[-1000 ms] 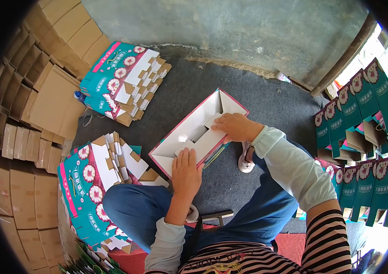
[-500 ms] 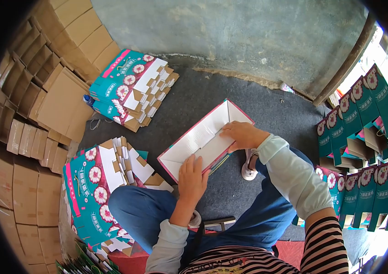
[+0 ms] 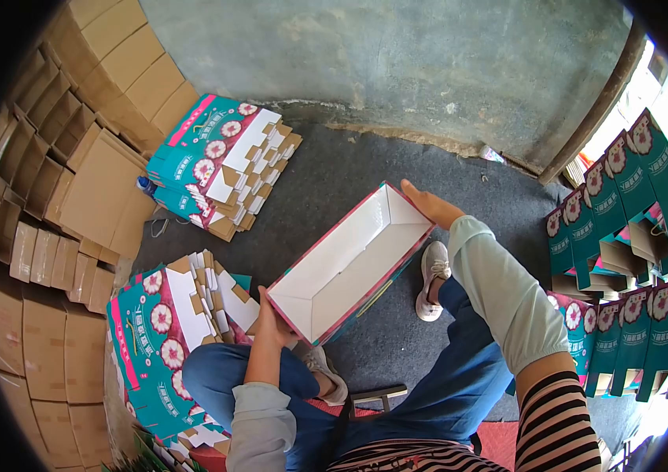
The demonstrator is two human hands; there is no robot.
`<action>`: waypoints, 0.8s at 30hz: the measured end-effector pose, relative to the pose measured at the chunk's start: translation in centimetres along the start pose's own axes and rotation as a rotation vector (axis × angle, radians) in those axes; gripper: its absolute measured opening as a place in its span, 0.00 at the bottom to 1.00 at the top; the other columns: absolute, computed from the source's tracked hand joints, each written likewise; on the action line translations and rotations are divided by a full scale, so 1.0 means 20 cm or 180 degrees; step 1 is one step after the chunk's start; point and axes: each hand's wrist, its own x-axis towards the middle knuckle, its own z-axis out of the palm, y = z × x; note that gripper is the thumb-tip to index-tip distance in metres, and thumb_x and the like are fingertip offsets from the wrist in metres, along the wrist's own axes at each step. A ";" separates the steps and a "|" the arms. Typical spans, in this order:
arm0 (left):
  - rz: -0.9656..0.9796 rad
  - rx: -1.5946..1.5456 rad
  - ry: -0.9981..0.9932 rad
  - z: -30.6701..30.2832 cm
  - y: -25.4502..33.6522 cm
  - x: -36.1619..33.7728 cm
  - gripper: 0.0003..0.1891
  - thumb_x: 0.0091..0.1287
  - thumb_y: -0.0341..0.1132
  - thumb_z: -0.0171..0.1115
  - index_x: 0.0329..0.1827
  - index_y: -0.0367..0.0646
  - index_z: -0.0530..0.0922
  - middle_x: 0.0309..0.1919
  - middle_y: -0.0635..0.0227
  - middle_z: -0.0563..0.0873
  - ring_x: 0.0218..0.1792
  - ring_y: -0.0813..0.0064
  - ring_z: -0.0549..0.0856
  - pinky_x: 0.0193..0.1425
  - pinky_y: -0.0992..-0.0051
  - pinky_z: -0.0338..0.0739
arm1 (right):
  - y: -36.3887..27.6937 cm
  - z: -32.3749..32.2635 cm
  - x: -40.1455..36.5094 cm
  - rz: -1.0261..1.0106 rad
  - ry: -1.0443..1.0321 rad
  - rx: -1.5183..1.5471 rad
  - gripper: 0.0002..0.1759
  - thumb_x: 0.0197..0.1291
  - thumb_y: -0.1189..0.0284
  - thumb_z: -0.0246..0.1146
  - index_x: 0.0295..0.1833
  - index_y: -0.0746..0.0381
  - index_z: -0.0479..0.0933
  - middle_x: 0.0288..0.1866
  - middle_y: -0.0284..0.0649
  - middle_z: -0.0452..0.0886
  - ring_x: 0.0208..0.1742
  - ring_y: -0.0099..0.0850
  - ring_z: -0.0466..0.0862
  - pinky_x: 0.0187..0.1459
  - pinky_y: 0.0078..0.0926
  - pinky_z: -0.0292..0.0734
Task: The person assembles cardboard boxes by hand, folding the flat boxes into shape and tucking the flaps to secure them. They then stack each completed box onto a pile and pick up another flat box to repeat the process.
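An open cardboard box (image 3: 347,264), white inside with pink and teal edges, is tilted in front of my knees. Its inner floor and walls are bare. My left hand (image 3: 272,322) grips the near left end, thumb up along the outside and fingers hidden beneath. At the far right end, my right hand (image 3: 430,207) clasps the corner, its fingers partly hidden behind the wall. By my left knee lies a stack of flat printed cartons (image 3: 162,318), teal with pink round pictures.
A second stack of flat cartons (image 3: 216,149) sits further back on the dark floor mat (image 3: 334,161). Brown cardboard boxes (image 3: 43,330) are piled along the left. Folded teal boxes (image 3: 617,189) stand in rows at the right. A grey wall (image 3: 397,63) rises behind.
Both hands have moved from the box's inside flaps out to its opposite ends. The bottom flaps now lie flat and the inside shows deeper. The box has shifted slightly toward me.
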 end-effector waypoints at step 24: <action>0.2157 -0.0376 -0.0132 -0.29 -0.30 0.06 0.28 0.74 0.53 0.46 0.70 0.45 0.63 0.63 0.66 0.73 0.63 0.69 0.73 0.65 0.67 0.69 | 0.06 -0.05 -0.25 -0.1386 -0.0530 0.1152 0.40 0.64 0.40 0.50 0.68 0.62 0.67 0.65 0.48 0.73 0.66 0.41 0.72 0.67 0.38 0.65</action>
